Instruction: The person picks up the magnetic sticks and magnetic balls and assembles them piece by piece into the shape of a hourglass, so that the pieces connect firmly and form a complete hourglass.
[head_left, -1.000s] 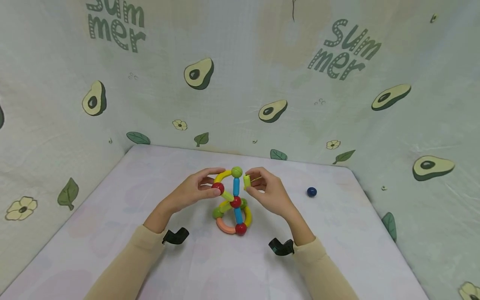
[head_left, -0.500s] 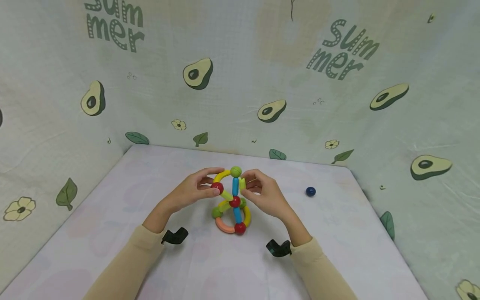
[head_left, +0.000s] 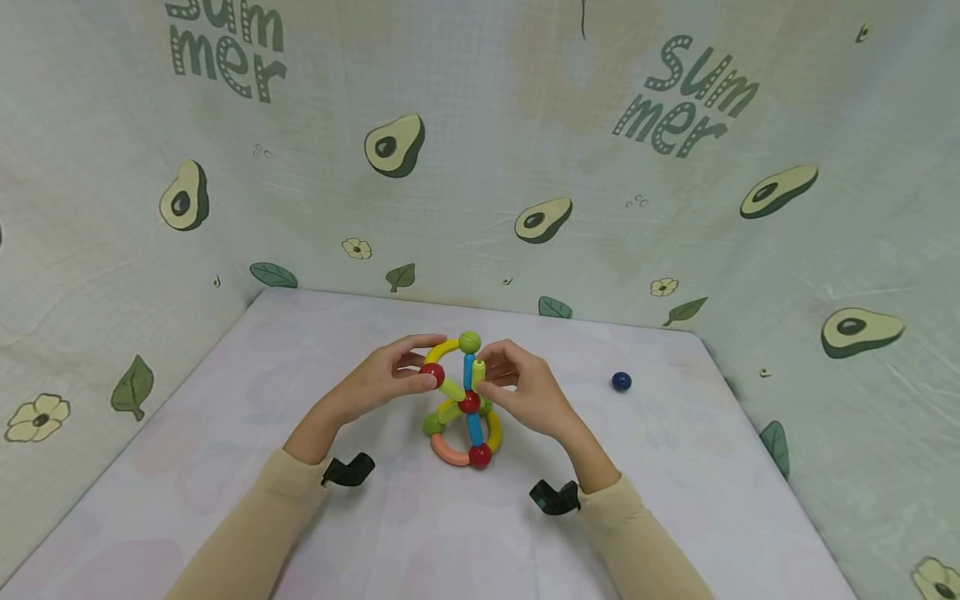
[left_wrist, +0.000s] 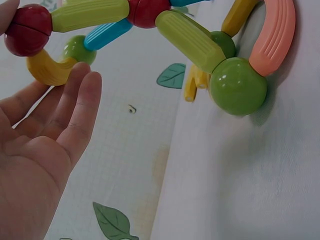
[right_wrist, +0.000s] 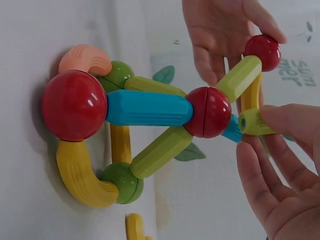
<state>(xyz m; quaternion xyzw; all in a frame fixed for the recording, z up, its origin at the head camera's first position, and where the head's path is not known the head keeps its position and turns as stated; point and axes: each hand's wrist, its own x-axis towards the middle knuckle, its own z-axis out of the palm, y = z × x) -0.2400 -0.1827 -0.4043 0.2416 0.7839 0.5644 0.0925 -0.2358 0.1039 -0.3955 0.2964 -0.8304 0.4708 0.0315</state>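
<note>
A magnetic ball-and-stick structure (head_left: pixel 468 402) stands on the table, with a ring of curved sticks at its base and straight sticks rising to a central red ball. My left hand (head_left: pixel 378 379) holds its upper left side, thumb on a red ball (left_wrist: pixel 29 30) and fingertips by a yellow curved stick (left_wrist: pixel 47 69). Between thumb and fingers of my right hand (head_left: pixel 525 387) is a short lime-green stick (right_wrist: pixel 254 122). In the head view it stands nearly upright beside the upper blue stick (head_left: pixel 468 372), above the central red ball; whether it touches the ball cannot be told.
A dark blue ball (head_left: pixel 621 382) lies alone on the table to the right. Small yellow pieces (left_wrist: pixel 191 85) lie behind the structure, hidden from the head view. Printed cloth walls (head_left: pixel 465 275) rise at the back and sides of the table.
My right hand has moved left with the lime-green stick, from a gap beside the structure to close against the upper blue stick. The left hand keeps its hold, almost still.
</note>
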